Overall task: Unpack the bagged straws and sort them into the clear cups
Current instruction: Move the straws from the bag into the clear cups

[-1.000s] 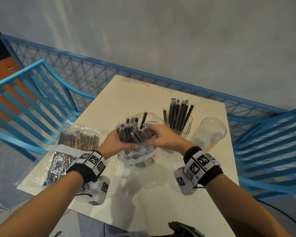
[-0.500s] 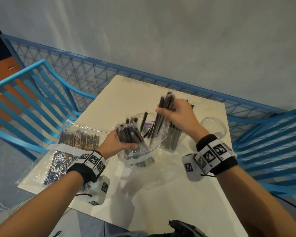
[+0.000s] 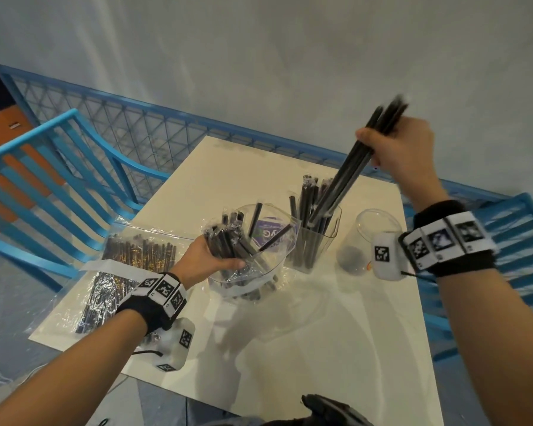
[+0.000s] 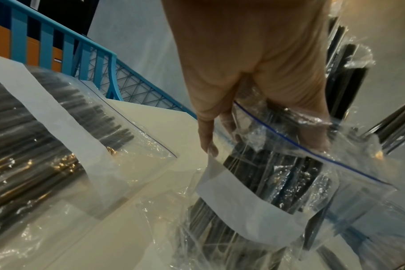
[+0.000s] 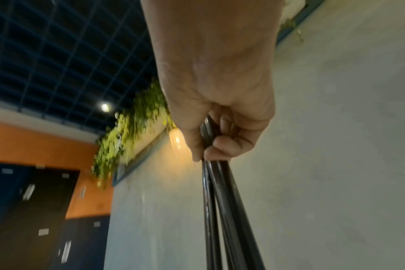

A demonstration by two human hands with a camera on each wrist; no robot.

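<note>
My left hand [image 3: 208, 261] [image 4: 261, 102] grips an open clear zip bag of black straws [image 3: 246, 259] [image 4: 287, 175] held up on the cream table [image 3: 290, 348]. My right hand [image 3: 397, 149] [image 5: 217, 131] is raised high and grips a small bunch of black straws [image 3: 348, 170] [image 5: 222, 210]. Their lower ends reach down into the middle clear cup [image 3: 313, 244], which holds several black straws. A second clear cup [image 3: 366, 241] to its right has a dark bottom and no upright straws.
A second bag of wrapped straws [image 3: 126, 272] [image 4: 42, 146] lies flat at the table's left edge. Blue slatted chairs [image 3: 43, 186] stand left and right, and a blue mesh railing [image 3: 154, 127] runs behind the table. A dark object [image 3: 330, 410] sits at the near edge.
My right hand pulled a bunch of straws out of the bag, rose up and to the right, and now holds them over the middle cup. My left hand kept holding the bag.
</note>
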